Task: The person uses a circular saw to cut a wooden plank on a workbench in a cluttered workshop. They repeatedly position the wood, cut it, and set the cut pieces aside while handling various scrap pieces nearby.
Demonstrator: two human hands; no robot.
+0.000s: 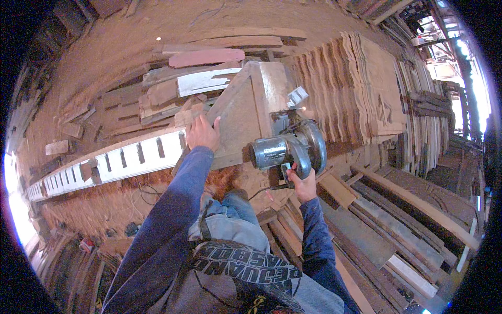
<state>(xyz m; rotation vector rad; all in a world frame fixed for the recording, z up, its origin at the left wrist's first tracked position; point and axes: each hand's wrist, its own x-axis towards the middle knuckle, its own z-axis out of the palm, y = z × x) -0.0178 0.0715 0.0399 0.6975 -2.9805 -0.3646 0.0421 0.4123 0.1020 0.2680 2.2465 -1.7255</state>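
My right hand (302, 184) is wrapped around the rear handle of a dark circular saw (306, 146). The saw rests at the right edge of a brown wooden panel (238, 118) with a slanted edge piece. On the panel's left side lies my left hand (203, 133), fingers stretched forward and thumb apart, pressing on the wood. A pale wooden strip (274, 86) runs along the panel, up from the saw. Beside my left hand begins a long white beam (123, 159) with dark slots, reaching away to the left. The saw's blade is hidden.
Behind the panel lie offcuts, among them a pinkish board (206, 57) and a white-painted piece (206, 81). Wavy-edged boards (340, 89) are stacked to the right of the saw. Long planks (376, 230) cover the lower right. A cord (264, 189) trails from the saw near my legs.
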